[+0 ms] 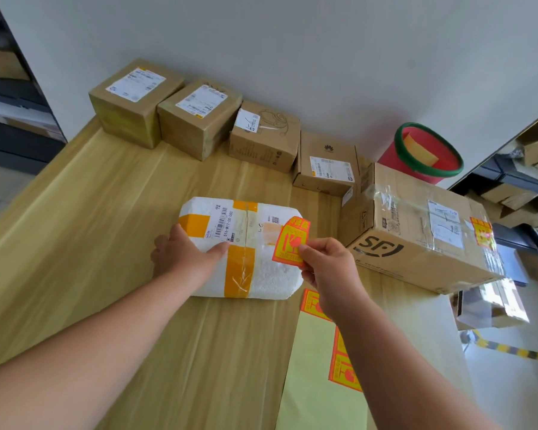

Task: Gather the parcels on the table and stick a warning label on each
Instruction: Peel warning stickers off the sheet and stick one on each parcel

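Observation:
A white foam parcel (267, 271) with orange tape bands lies in the middle of the wooden table (90, 231). My left hand (184, 252) rests on its left end, thumb pressed on the top near the barcode. My right hand (326, 268) pinches an orange-red warning label (292, 238) by its lower corner, just above the parcel's right end. The yellow backing sheet (311, 367) with more labels lies near the front, partly under my right arm. A large SF carton (416, 231) to the right carries a warning label (482, 232) on its far end.
Several brown cartons line the back edge: two tall ones (134, 100) (199, 117), a headphone box (263, 136) and a flat box (326, 164). A red bucket (426, 153) with a green rim stands beyond the table. Shelves with boxes fill the right side.

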Action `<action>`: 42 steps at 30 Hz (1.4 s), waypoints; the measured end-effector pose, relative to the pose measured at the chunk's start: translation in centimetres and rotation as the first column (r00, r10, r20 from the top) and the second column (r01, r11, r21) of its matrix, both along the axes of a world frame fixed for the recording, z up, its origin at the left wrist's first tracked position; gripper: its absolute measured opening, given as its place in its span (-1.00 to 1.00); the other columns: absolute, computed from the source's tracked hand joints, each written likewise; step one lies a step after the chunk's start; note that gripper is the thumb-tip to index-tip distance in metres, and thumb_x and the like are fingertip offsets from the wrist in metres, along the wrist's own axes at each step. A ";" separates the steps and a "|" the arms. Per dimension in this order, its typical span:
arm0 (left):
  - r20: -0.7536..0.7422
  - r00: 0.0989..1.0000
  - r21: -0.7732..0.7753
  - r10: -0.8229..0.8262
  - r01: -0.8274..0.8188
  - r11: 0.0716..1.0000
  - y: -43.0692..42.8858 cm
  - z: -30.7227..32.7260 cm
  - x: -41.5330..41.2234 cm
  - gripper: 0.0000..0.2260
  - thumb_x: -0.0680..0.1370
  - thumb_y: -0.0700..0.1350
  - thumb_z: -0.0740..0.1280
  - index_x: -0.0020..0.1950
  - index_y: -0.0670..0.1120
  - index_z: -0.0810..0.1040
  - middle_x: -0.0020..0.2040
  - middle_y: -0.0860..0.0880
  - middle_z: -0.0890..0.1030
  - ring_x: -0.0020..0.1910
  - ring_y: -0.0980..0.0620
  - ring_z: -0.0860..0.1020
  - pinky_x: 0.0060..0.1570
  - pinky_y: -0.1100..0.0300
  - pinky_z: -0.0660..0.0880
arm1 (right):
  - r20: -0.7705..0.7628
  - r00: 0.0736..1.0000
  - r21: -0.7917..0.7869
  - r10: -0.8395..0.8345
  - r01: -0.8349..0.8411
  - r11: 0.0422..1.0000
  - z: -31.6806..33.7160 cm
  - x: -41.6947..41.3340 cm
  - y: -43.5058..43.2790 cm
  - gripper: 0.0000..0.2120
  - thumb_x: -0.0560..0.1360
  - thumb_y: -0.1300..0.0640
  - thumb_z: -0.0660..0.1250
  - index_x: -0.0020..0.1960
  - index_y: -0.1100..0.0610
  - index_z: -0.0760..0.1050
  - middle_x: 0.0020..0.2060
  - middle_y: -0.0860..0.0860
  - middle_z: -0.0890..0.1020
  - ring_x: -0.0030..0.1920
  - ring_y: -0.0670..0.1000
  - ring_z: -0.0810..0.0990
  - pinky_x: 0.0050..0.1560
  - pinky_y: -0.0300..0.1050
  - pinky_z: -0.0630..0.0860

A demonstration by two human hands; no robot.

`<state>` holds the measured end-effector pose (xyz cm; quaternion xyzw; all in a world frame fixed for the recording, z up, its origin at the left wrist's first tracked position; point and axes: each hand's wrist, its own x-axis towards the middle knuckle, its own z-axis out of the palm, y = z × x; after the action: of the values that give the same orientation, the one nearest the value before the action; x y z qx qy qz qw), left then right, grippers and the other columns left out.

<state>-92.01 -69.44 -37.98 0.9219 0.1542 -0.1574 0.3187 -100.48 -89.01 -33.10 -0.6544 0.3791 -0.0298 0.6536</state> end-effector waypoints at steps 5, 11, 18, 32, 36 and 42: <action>-0.068 0.950 0.038 -0.306 0.309 0.950 1.8 0.1 5.4 -0.10 0.35 0.30 0.39 0.54 0.06 0.03 0.43 -0.18 0.24 0.41 -0.20 0.19 0.30 -0.01 0.28 | -0.021 1.000 -0.005 0.019 -0.019 1.000 -0.3 0.8 -0.1 -0.91 0.49 0.24 0.37 -0.19 0.14 0.51 -0.42 0.00 0.60 -0.44 -0.09 0.52 -0.37 -0.19 0.49; 0.110 0.761 0.092 -0.639 0.633 0.769 2.8 2.1 12.7 -0.18 0.46 0.00 0.43 0.55 0.01 -0.01 0.55 -0.06 0.10 0.50 -0.09 0.11 0.41 0.08 0.12 | -0.059 0.991 -0.005 0.118 -0.118 0.993 -0.7 2.3 1.5 -0.87 0.51 0.24 0.34 -0.22 0.13 0.50 -0.43 0.00 0.57 -0.46 -0.11 0.49 -0.39 -0.23 0.47; 0.317 0.914 0.140 -0.252 0.217 0.966 1.5 1.6 7.9 -0.36 0.44 0.13 0.36 0.41 -0.12 0.23 0.37 -0.20 0.28 0.36 -0.23 0.21 0.22 -0.11 0.31 | -0.089 0.971 0.034 0.222 -0.219 0.975 -1.1 4.2 3.9 -0.90 0.51 0.25 0.33 -0.19 0.14 0.53 -0.39 0.03 0.57 -0.45 -0.10 0.49 -0.41 -0.24 0.44; 0.034 0.826 -0.093 -0.562 0.563 0.822 3.8 -0.2 10.1 -0.11 0.43 0.21 0.37 0.55 0.04 -0.13 0.56 0.04 0.00 0.51 -0.03 0.07 0.44 -0.03 0.13 | -0.169 0.947 -0.001 0.274 -0.278 0.961 -0.7 6.6 5.9 -0.92 0.50 0.25 0.33 -0.17 0.19 0.55 -0.47 0.00 0.55 -0.46 -0.09 0.47 -0.39 -0.25 0.46; 0.226 0.850 -0.023 -0.476 0.494 0.869 3.6 0.7 8.6 -0.28 0.48 0.11 0.35 0.52 -0.04 0.09 0.50 -0.05 0.21 0.45 -0.08 0.19 0.37 -0.04 0.23 | -0.190 0.952 0.003 0.242 -0.246 0.969 -0.5 7.4 6.3 -0.94 0.50 0.27 0.33 -0.15 0.20 0.55 -0.47 0.02 0.55 -0.44 -0.05 0.47 -0.43 -0.26 0.45; 0.540 0.712 0.027 -0.449 0.518 0.855 3.5 2.0 5.6 -0.73 0.48 -0.18 0.36 0.17 -0.12 0.50 0.11 -0.09 0.51 0.14 -0.11 0.43 0.05 0.11 0.34 | -0.206 0.953 -0.033 0.223 -0.235 0.972 -0.4 8.6 6.7 -0.96 0.48 0.30 0.33 -0.11 0.27 0.55 -0.47 0.05 0.53 -0.53 -0.08 0.42 -0.48 -0.26 0.41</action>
<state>-86.40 -65.91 -35.97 0.9144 -0.1964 0.0149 0.3536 -91.91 -82.34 -33.51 -0.7118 0.3638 0.1017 0.5921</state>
